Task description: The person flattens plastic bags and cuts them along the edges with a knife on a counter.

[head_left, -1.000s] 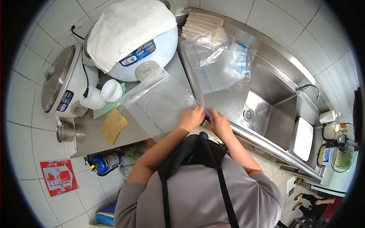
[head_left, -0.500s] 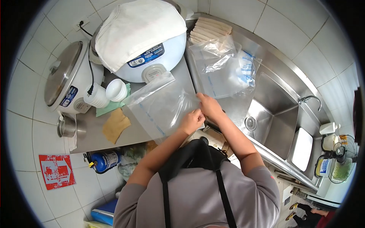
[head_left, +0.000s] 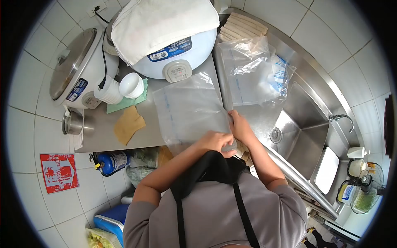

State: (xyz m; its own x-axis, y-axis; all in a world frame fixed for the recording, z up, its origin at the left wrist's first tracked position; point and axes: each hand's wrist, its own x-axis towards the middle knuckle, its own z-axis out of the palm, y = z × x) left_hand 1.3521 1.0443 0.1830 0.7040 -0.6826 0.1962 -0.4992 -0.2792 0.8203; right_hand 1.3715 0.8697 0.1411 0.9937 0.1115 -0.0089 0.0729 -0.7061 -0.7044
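A clear plastic bag (head_left: 192, 105) with faint blue print lies over the steel counter, its right edge at my hands. My left hand (head_left: 219, 142) is at the bag's lower right corner, with the fingers curled and partly apart; whether they grip the film is unclear. Higher on the same edge, my right hand (head_left: 239, 124) pinches the plastic between thumb and fingers. More clear bags (head_left: 248, 74) lie in a stack to the right. A brown cloth (head_left: 129, 125) and white bowls (head_left: 132, 85) on a green cloth (head_left: 126, 104) are to the left.
Behind the bag stands a large rice cooker (head_left: 182, 58) under a white cloth (head_left: 165, 25); another cooker (head_left: 78, 68) is at left. A steel sink (head_left: 306, 132) lies at right, near a white board (head_left: 326, 170). A fire extinguisher (head_left: 111, 162) hangs below the counter.
The bag has turned and lies more upright and flatter. My left hand has moved lower and its fingers have loosened. My right hand has shifted slightly down along the bag's edge.
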